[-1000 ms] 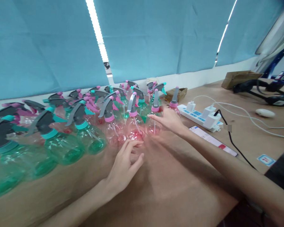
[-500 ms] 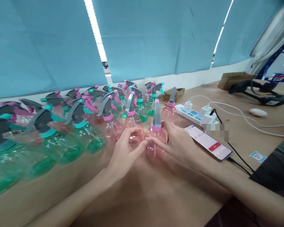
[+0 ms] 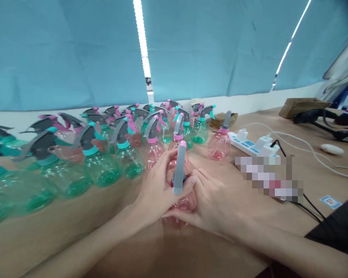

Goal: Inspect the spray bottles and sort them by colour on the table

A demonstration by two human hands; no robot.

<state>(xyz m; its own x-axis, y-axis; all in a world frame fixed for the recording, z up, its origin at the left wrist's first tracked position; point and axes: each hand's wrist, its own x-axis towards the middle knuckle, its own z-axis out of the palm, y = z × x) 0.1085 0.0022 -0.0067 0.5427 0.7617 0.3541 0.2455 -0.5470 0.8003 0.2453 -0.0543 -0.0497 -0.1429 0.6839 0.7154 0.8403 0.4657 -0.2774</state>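
A clear pink spray bottle [image 3: 183,204] with a grey trigger head stands before me on the table [image 3: 150,247]. Wrapped around its collar and neck is my left hand [image 3: 159,181], the thumb across the front. My right hand [image 3: 208,197] grips the bottle's body from the right, thumb low in front. The pink collar is mostly hidden by my fingers. Just behind stands another pink spray bottle [image 3: 178,135], and one more pink spray bottle [image 3: 219,144] stands apart to the right. Green spray bottles [image 3: 130,160] are lined up at the left.
Several more pink and green spray bottles crowd the back left. To the right lie a white power strip [image 3: 243,144] with plugs, a blurred-out phone [image 3: 266,181], white cables, a white mouse [image 3: 332,149] and a black headset [image 3: 316,117]. A cardboard box [image 3: 303,107] sits farther back.
My left hand has moved from beside the bottle onto its collar. The held bottle has come nearer to me, and my right hand has shifted lower on its body. The view has turned slightly left.
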